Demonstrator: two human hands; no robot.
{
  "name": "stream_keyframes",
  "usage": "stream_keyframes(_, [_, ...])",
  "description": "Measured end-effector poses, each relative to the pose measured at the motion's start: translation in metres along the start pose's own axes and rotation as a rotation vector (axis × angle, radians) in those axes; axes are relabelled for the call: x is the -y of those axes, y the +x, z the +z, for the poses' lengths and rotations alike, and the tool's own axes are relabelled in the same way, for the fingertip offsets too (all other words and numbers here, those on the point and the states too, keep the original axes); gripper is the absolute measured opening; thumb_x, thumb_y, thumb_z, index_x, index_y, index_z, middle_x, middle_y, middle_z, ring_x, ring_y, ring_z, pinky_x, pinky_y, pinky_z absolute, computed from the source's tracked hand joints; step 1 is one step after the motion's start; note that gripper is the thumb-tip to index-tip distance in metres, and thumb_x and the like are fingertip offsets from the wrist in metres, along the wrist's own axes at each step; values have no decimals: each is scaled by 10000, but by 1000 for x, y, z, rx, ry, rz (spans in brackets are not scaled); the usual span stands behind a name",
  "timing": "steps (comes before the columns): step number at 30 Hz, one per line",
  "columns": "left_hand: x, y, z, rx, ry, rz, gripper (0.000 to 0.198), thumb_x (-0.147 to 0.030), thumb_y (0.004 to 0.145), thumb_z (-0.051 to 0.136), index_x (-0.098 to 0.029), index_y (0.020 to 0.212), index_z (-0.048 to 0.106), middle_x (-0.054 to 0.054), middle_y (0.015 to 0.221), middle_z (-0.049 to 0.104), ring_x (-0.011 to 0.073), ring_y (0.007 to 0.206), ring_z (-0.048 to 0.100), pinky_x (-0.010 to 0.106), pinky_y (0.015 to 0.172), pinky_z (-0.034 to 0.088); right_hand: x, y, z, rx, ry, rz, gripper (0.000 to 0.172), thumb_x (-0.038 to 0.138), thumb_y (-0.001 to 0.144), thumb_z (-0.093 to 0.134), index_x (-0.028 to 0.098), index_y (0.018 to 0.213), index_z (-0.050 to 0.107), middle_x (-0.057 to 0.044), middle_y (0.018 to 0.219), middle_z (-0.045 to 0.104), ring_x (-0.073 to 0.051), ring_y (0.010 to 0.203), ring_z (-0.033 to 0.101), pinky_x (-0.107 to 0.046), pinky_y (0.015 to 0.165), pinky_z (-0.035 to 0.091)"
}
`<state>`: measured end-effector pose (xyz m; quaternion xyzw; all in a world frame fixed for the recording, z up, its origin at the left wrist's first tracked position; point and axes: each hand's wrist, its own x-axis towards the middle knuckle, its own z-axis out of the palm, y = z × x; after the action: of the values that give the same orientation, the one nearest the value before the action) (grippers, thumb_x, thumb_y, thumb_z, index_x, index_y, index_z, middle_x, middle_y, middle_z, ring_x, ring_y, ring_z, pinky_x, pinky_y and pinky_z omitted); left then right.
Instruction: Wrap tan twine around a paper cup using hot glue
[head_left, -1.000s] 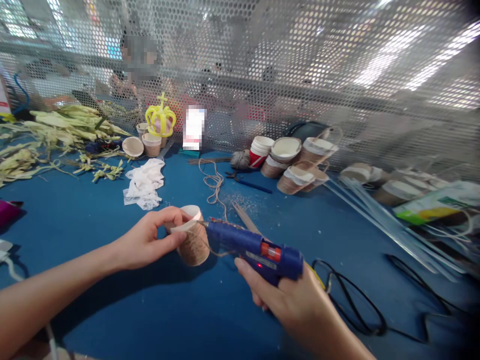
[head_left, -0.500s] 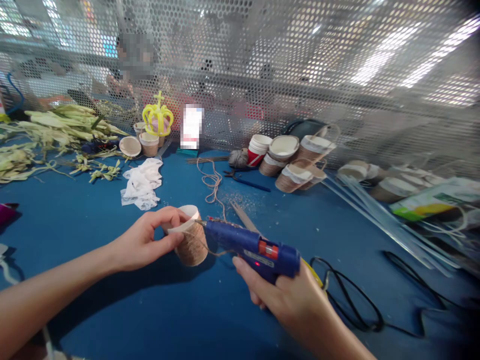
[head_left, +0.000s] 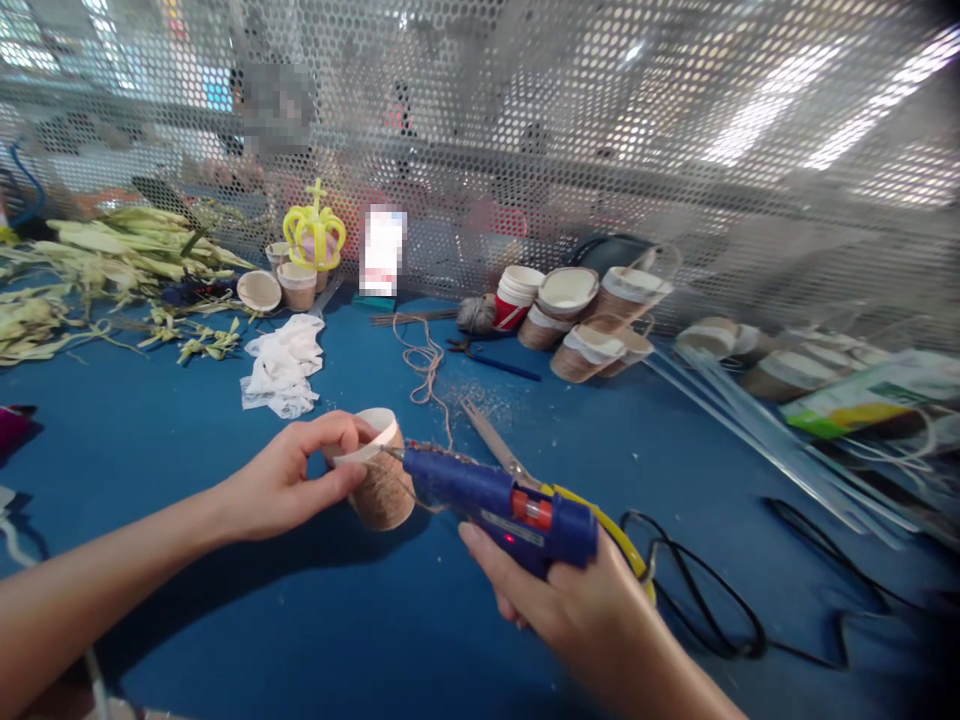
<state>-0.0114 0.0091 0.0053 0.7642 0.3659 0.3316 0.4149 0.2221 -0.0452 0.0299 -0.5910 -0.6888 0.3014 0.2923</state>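
My left hand (head_left: 289,482) pinches a small paper cup (head_left: 379,478) by its rim; the cup's lower part is wrapped in brown twine. My right hand (head_left: 577,600) grips a blue hot glue gun (head_left: 499,503), and its nozzle touches the cup just under the bare white band. A strand of twine (head_left: 427,370) runs from the cup back across the blue table (head_left: 187,440). Scissors with yellow handles (head_left: 525,470) lie just behind the glue gun.
Several twine-wrapped cups (head_left: 592,320) and a twine ball (head_left: 477,315) lie at the back. White cloth (head_left: 281,365), green leaf strips (head_left: 97,270) and a yellow crown (head_left: 315,235) are at the left. A black cord (head_left: 705,600) and clear glue sticks (head_left: 757,430) lie right. Perforated metal screen (head_left: 600,150) behind.
The glue gun has shifted slightly left and closer to the cup's rim, uncovering the scissors' yellow handles. My left hand keeps the cup in the same place.
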Motion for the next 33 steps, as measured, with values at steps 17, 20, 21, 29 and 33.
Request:
stream_keyframes(17, [-1, 1, -1, 8, -6, 12, 221, -291, 851, 450, -157, 677, 422, 105, 1018, 598, 183, 881, 542, 301, 774, 417, 0, 3, 3, 56, 31, 70, 76, 302, 683, 611, 242, 699, 655, 47, 387, 512, -145, 395, 556, -251, 436, 496])
stream_keyframes(20, [-1, 1, -1, 2, -10, 7, 233, -290, 844, 455, -161, 655, 411, 94, 1003, 604, 175, 867, 544, 296, 778, 420, 12, 5, 4, 24, 62, 175, 178, 329, 731, 555, 206, 603, 570, 49, 380, 496, -118, 351, 518, -225, 391, 469])
stream_keyframes(21, [-1, 1, -1, 3, -16, 7, 238, -290, 843, 456, -163, 648, 408, 89, 994, 607, 172, 860, 546, 293, 778, 423, 13, 5, 4, 1, 67, 196, 202, 334, 735, 549, 203, 581, 546, 56, 367, 479, -109, 337, 499, -219, 385, 463])
stream_keyframes(29, [2, 1, -3, 33, -49, 16, 213, -235, 847, 443, -159, 649, 416, 80, 1006, 601, 175, 878, 547, 291, 778, 428, -1, 15, 7, -2, 110, 192, 245, 407, 692, 543, 202, 561, 515, 61, 312, 447, -93, 267, 438, -205, 313, 410])
stream_keyframes(33, [2, 0, -3, 47, -49, 18, 195, -213, 848, 443, -158, 661, 422, 76, 1051, 585, 181, 917, 539, 281, 766, 419, -6, 18, 6, 6, 118, 208, 281, 429, 695, 532, 209, 529, 480, 48, 317, 464, -103, 292, 468, -213, 334, 433])
